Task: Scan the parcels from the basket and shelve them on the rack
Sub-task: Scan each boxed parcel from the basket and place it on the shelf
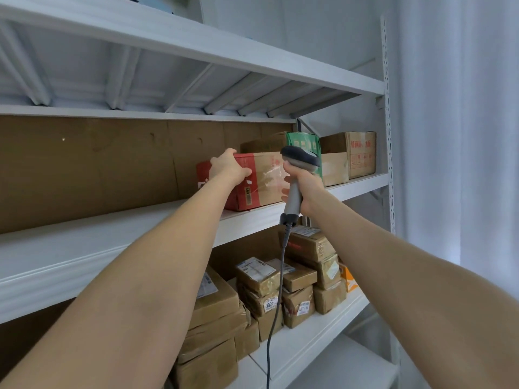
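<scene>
1. Under the curled fingers of our left hand (229,167), which grip its top corner, the red-and-brown parcel (261,186) sits on the rack's middle shelf (112,242).
2. Just right of them, our right hand (304,186) is clamped round the scanner (297,169), hiding the parcel's right end.
3. Beyond the scanner, a green box (304,141) and brown cartons (361,155) crowd the shelf.
4. Below our fingers, stacked parcels (280,287) fill the lower shelf; the cable (276,304) hangs across them.

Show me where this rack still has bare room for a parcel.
Middle shelf: bare everywhere left of the red box gripped by the left hand. Right of it, boxes crowd to the upright. Lower shelf: stacked parcels leave only the front strip.
</scene>
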